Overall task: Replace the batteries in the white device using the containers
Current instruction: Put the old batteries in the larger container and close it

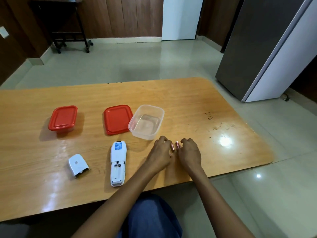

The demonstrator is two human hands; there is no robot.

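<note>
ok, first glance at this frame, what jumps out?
Both hands meet at the table's near right: the left hand and right hand flank two small batteries lying on the wood. Just left lies the white device, back up with its battery bay open and empty, its cover set off further left. Behind sit a clear open container, its red lid beside it, and a closed red-lidded container at far left.

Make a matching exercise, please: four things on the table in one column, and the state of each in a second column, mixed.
1. left container
2. right container
3. white device
4. loose red lid

a. open, nothing inside
b. battery bay uncovered
c. shut with a red lid
d. flat on the table

Pairs: 1-c, 2-a, 3-b, 4-d
</note>
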